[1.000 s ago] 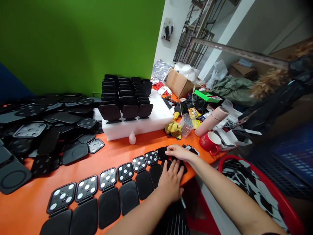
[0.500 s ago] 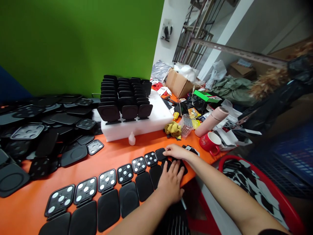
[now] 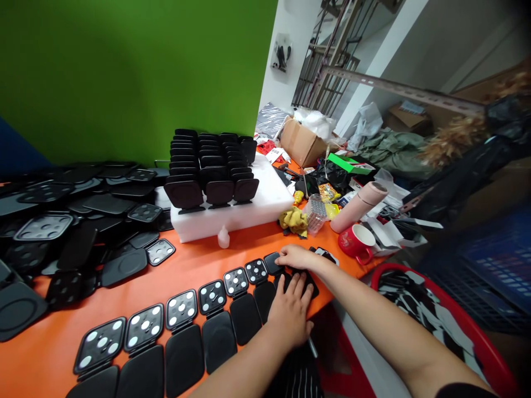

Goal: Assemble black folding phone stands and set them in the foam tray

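On the near part of the orange surface (image 3: 203, 257), the left hand (image 3: 290, 310) is lying flat, fingers loosely spread, over a black flat panel (image 3: 315, 286). Just past it, the right hand (image 3: 297, 257) has fingertips on a small black square plate (image 3: 271, 263), can't tell if it's pinching. That plate ends a row of white-dotted black square plates (image 3: 212, 297). Behind, upright black panels (image 3: 178, 194) stand on a white foam block (image 3: 232, 220).

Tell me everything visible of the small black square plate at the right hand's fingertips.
The plate is black with rounded corners, looks like plastic, and shows no white dots on its visible face. It appears to lie flat on the orange table, just right of a white-dotted plate. The right hand hides its right side; whether the fingers grip it is unclear.
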`<state>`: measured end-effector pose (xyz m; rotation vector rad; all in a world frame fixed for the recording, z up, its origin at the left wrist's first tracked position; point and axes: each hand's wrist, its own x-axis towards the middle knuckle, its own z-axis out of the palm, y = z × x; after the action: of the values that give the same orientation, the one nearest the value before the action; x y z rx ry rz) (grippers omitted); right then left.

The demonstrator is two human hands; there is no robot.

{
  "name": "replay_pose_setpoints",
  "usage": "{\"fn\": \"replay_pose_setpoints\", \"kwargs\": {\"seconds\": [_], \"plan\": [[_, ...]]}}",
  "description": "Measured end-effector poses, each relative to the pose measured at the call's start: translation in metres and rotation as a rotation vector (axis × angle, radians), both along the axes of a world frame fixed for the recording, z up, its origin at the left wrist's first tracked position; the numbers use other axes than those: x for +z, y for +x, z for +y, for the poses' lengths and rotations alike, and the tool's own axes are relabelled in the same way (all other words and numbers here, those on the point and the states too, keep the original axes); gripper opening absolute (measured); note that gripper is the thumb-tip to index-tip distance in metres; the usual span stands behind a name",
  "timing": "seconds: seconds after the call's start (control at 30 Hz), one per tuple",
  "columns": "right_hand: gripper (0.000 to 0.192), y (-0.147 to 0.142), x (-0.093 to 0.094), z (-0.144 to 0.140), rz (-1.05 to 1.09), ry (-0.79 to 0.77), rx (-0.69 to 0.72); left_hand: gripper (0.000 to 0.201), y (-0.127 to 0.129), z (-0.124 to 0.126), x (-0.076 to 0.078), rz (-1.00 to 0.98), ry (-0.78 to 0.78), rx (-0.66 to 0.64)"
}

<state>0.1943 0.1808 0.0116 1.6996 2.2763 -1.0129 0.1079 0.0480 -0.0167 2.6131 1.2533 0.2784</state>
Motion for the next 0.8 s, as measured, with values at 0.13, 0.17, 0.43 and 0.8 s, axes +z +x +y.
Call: {"fn": "replay_pose_setpoints", "kwargs": {"seconds": [0.13,0.17,0.43,0.8], "plan": [[0.03,-0.009,0.006,-0.002,-0.09,0.116,0.003,0.07,-0.001,0.0,0.003,0.01,-0.001,-0.003],[0.032,-0.01,0.008,-0.003,-0.108,0.158,-0.003,0.07,-0.001,0.001,0.003,0.011,-0.001,-0.005],[0.031,0.065,0.023,-0.02,-0.208,0.413,-0.137,0.072,-0.002,0.001,-0.001,-0.01,0.003,-0.016],[0.045,0.122,0.005,-0.046,-0.266,0.462,-0.264,0.07,0.005,0.0,-0.012,-0.04,0.024,0.014]]}}
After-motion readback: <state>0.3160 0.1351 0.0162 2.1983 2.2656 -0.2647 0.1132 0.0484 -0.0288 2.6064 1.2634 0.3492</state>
